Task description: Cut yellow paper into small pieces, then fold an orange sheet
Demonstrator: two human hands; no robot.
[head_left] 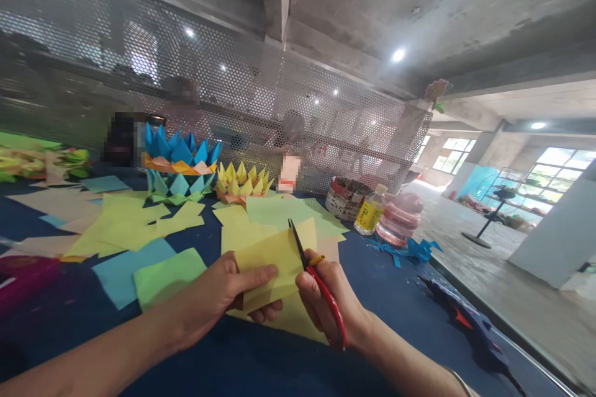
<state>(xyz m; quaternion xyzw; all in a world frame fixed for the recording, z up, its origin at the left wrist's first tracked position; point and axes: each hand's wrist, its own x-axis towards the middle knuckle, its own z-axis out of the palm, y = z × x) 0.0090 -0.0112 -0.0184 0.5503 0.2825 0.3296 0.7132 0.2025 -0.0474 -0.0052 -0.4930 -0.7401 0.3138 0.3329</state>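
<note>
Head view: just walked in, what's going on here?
A person holds a yellow sheet in the left hand and red-handled scissors in the right hand. The blades are at the sheet's right side; whether they have cut it, I can't tell. Loose coloured sheets lie on the blue tabletop. Pointed paper pieces stand farther back, and a glue gun lies at right.
</note>
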